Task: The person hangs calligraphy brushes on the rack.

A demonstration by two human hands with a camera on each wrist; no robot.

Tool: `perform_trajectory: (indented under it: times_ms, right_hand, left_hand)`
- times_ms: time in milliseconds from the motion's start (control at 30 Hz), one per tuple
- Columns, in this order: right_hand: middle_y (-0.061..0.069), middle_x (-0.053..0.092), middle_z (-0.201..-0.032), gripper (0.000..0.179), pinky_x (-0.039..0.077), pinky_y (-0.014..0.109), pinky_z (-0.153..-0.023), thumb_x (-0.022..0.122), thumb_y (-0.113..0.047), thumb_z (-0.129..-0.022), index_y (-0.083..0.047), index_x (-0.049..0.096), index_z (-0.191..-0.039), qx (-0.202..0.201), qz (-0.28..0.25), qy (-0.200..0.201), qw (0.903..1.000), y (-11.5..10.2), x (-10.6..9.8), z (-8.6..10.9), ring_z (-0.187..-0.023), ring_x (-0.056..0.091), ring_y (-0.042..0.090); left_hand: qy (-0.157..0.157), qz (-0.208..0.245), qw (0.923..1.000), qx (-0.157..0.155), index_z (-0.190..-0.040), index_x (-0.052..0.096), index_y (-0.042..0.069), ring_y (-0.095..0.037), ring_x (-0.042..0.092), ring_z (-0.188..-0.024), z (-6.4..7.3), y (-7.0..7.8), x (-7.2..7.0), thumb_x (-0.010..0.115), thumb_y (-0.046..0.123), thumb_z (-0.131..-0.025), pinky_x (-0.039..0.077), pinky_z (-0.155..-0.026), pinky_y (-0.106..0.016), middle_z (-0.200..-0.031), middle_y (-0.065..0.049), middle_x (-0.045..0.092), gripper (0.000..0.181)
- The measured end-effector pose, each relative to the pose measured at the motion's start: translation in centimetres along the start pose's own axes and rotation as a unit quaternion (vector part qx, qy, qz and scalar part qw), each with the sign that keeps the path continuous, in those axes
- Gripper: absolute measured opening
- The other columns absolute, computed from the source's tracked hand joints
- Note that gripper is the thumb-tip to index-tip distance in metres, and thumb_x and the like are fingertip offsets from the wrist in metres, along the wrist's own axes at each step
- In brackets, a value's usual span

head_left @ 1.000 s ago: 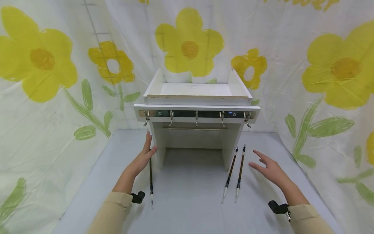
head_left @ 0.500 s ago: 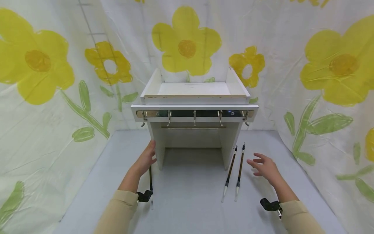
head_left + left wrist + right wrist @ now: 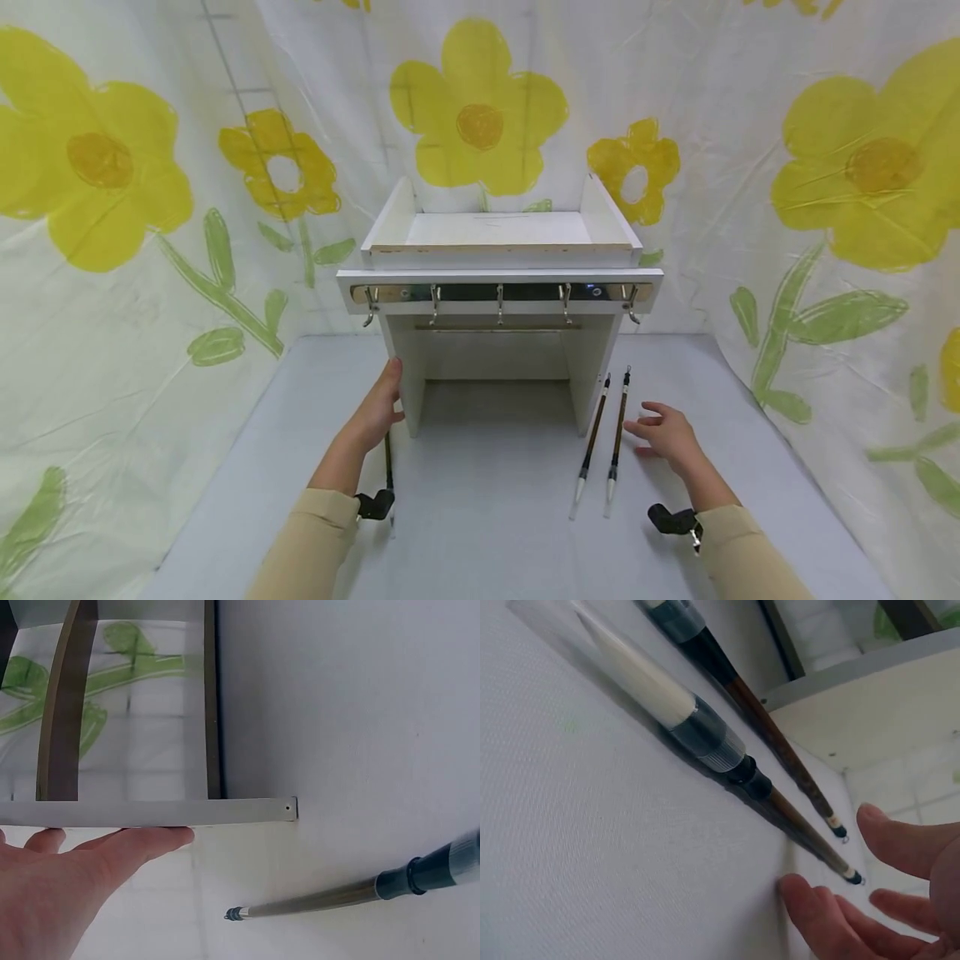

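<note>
My left hand (image 3: 372, 417) rests against the outer left side of a white wooden shelf (image 3: 408, 375). In the left wrist view its extended thumb and fingers (image 3: 150, 846) touch the panel's edge. A calligraphy brush (image 3: 315, 901) lies beside that hand, partly hidden by the wrist in the head view. To the shelf's right lie two more calligraphy brushes, an inner one (image 3: 595, 442) and an outer one (image 3: 618, 433), both with clear caps over white bristles. My right hand (image 3: 670, 439), fingers loosely bent and holding nothing, hovers just right of the outer brush.
A metal rail with several hooks (image 3: 500, 304) runs across the shelf's front, its hooks sticking out. An upper tray (image 3: 502, 227) tops the shelf. The pale tabletop (image 3: 487, 517) extends in front, and a flower-printed curtain (image 3: 720, 167) hangs behind and at both sides.
My left hand has come right and down onto the shelf's left panel, now covering part of the left brush. My right hand has moved left and down toward the outer brush.
</note>
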State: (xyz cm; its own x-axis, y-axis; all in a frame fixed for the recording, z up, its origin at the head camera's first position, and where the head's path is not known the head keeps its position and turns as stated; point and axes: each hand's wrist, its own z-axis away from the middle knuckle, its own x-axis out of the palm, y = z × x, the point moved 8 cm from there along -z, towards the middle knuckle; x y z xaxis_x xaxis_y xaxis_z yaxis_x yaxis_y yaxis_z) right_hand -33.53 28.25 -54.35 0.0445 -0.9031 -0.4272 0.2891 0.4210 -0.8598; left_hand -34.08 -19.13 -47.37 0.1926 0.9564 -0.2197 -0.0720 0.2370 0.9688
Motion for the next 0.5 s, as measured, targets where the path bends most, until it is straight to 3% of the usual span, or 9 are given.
perform_trajectory:
  times_ms: [267, 500]
  right_hand:
    - [0.035, 0.044, -0.142, 0.082, 0.063, 0.032, -0.074, 0.08, -0.019, -0.089, 0.004, 0.034, -0.152, 0.014, 0.044, 0.02, 0.9987, 0.5, 0.9, -1.0, -0.119, 0.055, 0.043]
    - [0.031, 0.048, -0.138, 0.091, 0.057, 0.03, -0.07, 0.085, -0.023, -0.083, 0.004, 0.033, -0.152, 0.016, 0.112, 0.043, 0.9927, 0.2, 1.4, -1.4, -0.088, 0.064, 0.025]
  left_hand:
    - [-0.003, -0.01, 1.0, -0.002, -0.162, -0.011, 0.02, -0.048, 0.004, -0.154, 0.0, 0.3, 0.1, 0.008, 0.075, -0.098, 0.028, -0.116, -0.066, -0.17, -0.011, -0.013, 0.087]
    - [-0.003, -0.004, 1.0, -0.006, -0.163, -0.009, 0.021, -0.045, 0.005, -0.154, 0.1, 0.1, 0.0, 0.009, 0.074, -0.098, 0.028, -0.116, -0.066, -0.17, -0.01, -0.01, 0.086]
